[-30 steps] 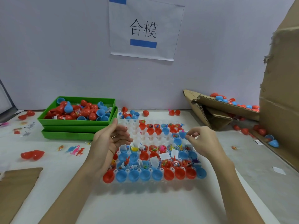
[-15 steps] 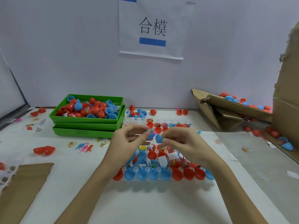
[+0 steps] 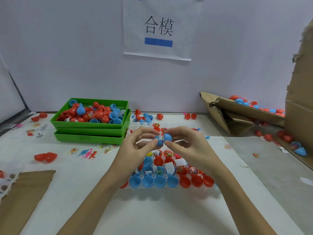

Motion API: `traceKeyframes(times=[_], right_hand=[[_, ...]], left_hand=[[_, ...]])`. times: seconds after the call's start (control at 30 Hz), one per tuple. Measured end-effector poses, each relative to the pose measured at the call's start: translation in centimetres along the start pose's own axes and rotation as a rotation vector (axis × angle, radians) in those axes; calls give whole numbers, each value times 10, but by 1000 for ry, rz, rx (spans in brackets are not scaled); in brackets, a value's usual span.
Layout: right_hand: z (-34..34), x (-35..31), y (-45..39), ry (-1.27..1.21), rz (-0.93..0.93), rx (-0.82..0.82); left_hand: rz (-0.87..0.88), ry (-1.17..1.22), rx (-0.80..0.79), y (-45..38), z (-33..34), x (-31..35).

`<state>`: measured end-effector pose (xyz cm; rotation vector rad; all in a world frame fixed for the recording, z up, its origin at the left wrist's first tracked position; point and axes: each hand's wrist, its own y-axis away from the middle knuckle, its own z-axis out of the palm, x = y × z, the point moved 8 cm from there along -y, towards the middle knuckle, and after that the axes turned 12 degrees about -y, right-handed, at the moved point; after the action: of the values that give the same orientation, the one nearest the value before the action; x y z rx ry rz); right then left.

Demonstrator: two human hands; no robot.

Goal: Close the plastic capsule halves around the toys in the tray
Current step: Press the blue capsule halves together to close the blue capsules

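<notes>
two blue capsule halves (image 3: pixel 164 139) meet rim to rim above the tray (image 3: pixel 210 189), pinched between left hand (image 3: pixel 135 148) and right hand (image 3: pixel 188 146), axis running hand to hand.

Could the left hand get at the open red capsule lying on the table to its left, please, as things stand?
Probably not yet: the left hand pinches the blue capsule together with the right hand. The path to the red capsule looks unobstructed.
</notes>
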<state>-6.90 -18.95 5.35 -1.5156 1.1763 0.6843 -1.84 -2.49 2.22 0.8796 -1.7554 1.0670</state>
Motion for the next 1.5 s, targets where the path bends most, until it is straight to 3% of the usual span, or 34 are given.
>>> traceKeyframes(times=[0.37, 0.67, 0.83, 1.0, 1.1, 1.3, 1.5], right_hand=[[7, 4, 1, -196, 20, 35], [17, -1, 2, -116, -86, 64], [14, 2, 3, -148, -80, 160], [15, 0, 4, -236, -69, 131], [17, -4, 4, -238, -90, 133], [14, -5, 6, -264, -109, 201], [11, -9, 7, -237, -142, 233]], left_hand=[[38, 15, 84, 0, -7, 4], [118, -40, 197, 5, -11, 11], [201, -93, 180, 8, -8, 17], [331, -165, 275, 16, -10, 30], [304, -116, 290, 16, -13, 29], [301, -60, 203, 13, -8, 31], [362, -163, 146, 12, -3, 33]])
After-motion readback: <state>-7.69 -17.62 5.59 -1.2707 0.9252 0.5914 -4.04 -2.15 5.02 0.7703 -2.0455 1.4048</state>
